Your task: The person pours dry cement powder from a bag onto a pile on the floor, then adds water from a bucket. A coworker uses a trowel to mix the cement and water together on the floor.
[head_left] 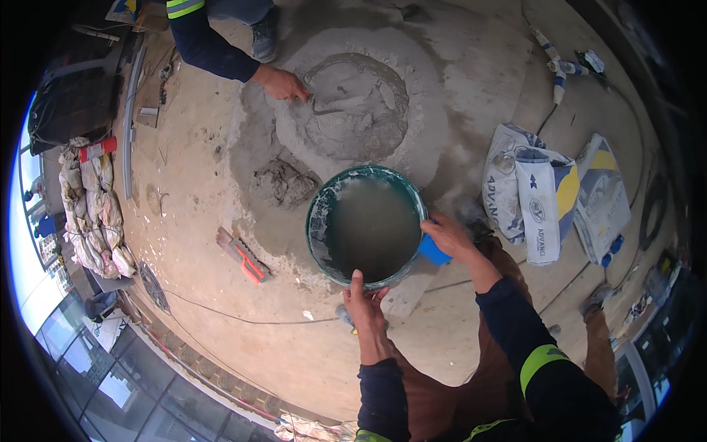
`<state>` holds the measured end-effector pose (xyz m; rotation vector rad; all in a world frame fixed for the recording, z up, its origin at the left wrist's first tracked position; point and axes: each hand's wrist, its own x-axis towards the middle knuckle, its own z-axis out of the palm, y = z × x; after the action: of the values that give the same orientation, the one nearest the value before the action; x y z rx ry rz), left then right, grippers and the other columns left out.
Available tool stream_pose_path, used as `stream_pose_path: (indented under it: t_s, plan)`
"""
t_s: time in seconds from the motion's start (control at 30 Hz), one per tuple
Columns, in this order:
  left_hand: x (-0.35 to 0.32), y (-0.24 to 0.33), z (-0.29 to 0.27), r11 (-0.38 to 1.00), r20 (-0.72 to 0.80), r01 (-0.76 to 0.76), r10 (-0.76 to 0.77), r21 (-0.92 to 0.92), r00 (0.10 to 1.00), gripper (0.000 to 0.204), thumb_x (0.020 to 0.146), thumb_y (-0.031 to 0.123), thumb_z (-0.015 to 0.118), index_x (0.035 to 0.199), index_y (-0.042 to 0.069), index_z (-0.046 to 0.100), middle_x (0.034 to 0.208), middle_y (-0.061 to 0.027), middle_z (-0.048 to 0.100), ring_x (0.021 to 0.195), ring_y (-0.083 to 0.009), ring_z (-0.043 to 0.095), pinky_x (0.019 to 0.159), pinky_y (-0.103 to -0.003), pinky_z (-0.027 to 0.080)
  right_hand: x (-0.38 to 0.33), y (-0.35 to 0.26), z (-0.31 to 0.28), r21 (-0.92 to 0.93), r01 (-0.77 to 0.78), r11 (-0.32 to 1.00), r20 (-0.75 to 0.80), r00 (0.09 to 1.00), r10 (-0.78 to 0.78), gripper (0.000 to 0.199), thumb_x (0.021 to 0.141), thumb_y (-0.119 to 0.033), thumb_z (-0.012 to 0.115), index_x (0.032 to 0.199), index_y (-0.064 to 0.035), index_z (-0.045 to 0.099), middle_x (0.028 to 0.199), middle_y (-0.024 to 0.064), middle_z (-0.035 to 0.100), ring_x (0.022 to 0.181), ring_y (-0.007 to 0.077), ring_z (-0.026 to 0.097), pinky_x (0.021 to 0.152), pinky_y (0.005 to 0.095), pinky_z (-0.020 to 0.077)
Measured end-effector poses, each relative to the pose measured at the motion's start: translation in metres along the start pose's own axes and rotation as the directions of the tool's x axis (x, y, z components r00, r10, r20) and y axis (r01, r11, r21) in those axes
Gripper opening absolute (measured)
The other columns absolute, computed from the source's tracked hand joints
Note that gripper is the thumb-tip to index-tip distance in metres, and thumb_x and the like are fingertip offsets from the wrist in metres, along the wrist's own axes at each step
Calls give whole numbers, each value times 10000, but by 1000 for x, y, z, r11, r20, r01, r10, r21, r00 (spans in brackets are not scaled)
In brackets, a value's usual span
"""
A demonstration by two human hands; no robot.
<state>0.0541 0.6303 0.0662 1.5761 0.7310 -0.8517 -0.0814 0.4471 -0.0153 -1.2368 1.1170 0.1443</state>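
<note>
A green bucket [318, 221] of murky grey water hangs over the concrete floor, held from both sides. My left hand [364, 303] grips its near rim. My right hand [451, 237] grips the right rim next to a blue handle piece [433, 252]. Beyond the bucket lies a round mound of wet grey mortar [357, 107] with a ring-shaped hollow in it. Another person's hand [282, 82] works a trowel [324, 110] in that mortar from the far left. A small heap of darker mortar [283, 183] sits just left of the bucket.
An orange-handled trowel [243, 256] lies on the floor at left. Several emptied cement sacks [549, 195] lie at right. Piled sacks [92, 210] line the left edge beside a window. A thin cable [221, 315] crosses the floor. The other person's shoe [265, 33] stands at the top.
</note>
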Motion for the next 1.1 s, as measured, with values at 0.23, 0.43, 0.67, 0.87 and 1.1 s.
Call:
stream_pose_path:
  t_s: [0.23, 0.43, 0.67, 0.87, 1.1]
  plan:
    - [6, -36, -48, 999, 47, 38, -37, -30, 998, 359, 854, 231, 640, 1151, 69, 520, 1049, -120, 642, 859, -268, 674, 691, -431, 610, -24, 27, 20, 14, -32, 999, -49, 998, 32, 383, 911, -346, 518, 1166, -70, 592, 952, 223, 640, 886, 377, 625, 784, 411, 472]
    - [9, -56, -79, 999, 83, 42, -42, 4, 996, 332, 849, 256, 605, 1131, 87, 560, 1050, -98, 657, 907, -252, 668, 737, -426, 599, -44, 49, 33, 79, -22, 997, -69, 997, 27, 487, 904, -364, 524, 1314, -104, 562, 1069, 236, 659, 968, 386, 637, 851, 407, 480]
    - [6, -68, -98, 998, 116, 56, -55, -1, 992, 380, 844, 230, 602, 1186, 78, 541, 1117, -93, 635, 939, -273, 664, 763, -437, 594, -60, 66, 48, 119, 54, 991, -118, 992, -40, 510, 925, -347, 524, 1388, -133, 525, 1141, 218, 665, 1052, 372, 638, 913, 407, 471]
    - [9, -93, -125, 991, 135, 125, -117, -55, 984, 454, 810, 167, 581, 1248, 83, 501, 1168, -97, 613, 969, -283, 659, 798, -454, 586, -82, 75, 60, -30, -45, 999, -113, 993, 41, 524, 981, -421, 513, 1428, -151, 473, 1155, 246, 651, 1063, 425, 628, 915, 433, 473]
    - [9, -128, -149, 982, 98, 179, -172, -63, 980, 483, 796, 138, 572, 1270, 83, 496, 1183, -100, 606, 993, -287, 662, 815, -454, 588, -102, 90, 70, -112, 50, 992, -131, 989, -65, 571, 1008, -443, 481, 1460, -100, 417, 1148, 266, 656, 1105, 450, 615, 926, 446, 479]
